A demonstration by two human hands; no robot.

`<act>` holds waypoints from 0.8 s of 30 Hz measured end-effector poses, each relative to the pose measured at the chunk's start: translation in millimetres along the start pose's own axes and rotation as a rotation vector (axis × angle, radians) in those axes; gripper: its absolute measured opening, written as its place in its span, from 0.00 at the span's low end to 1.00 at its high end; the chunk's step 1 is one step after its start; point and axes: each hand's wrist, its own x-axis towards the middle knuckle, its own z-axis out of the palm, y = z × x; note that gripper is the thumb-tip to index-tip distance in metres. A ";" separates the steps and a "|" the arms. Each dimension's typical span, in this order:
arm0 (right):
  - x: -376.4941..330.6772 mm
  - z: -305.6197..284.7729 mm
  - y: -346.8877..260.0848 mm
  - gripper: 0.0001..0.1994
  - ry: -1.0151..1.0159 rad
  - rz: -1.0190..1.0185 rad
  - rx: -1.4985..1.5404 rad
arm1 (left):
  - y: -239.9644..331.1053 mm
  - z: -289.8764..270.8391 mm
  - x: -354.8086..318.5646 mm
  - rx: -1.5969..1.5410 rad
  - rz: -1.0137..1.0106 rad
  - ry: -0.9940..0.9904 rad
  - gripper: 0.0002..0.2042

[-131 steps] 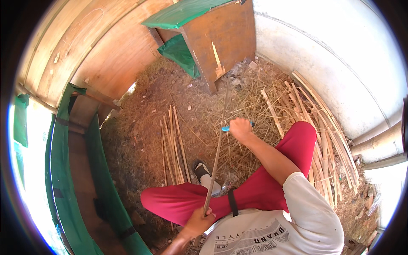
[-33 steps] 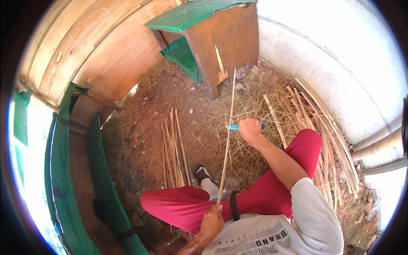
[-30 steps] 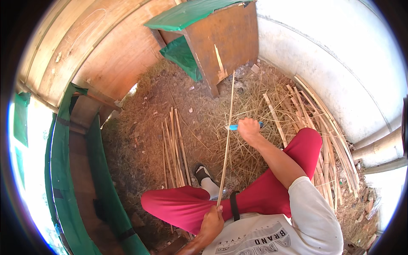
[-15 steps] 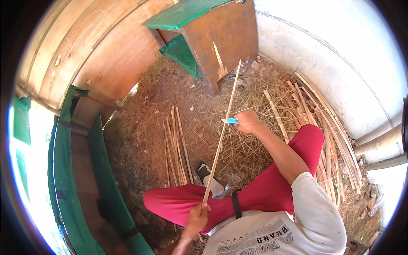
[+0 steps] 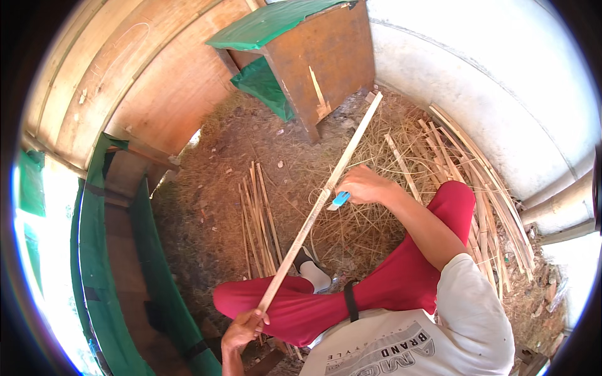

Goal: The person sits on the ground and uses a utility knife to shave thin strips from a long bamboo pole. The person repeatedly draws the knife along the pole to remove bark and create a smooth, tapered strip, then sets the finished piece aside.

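Observation:
A long, flat, pale bamboo strip [image 5: 300,237] slants across the middle, from near my left knee up toward the cabinet. Its lower end is gripped by my left hand [image 5: 244,327], fingers closed around it beside the knee. My right hand [image 5: 369,185] is closed on a blue-handled cutter knife [image 5: 341,200], held close to the strip's middle with the blade pointing down and left. Whether the blade touches the strip, I cannot tell. The strip's broad face shows, with a node near its middle.
Bamboo strips [image 5: 256,219] lie on the ground ahead of my left knee. A larger pile [image 5: 486,188] lies at the right by the white wall [image 5: 476,69]. Shavings [image 5: 357,232] cover the ground. A brown cabinet [image 5: 326,62] with green covering stands ahead; a green-covered trough [image 5: 103,276] runs along the left.
The strip has turned from its narrow edge to its broad face and leans further right. My left hand has moved left and down with it. The knife has dropped slightly and its blade now points lower.

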 end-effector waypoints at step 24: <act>-221.9 -37.6 -210.4 0.11 0.549 0.644 0.457 | 263.2 -58.4 -83.0 1.705 1.177 0.968 0.05</act>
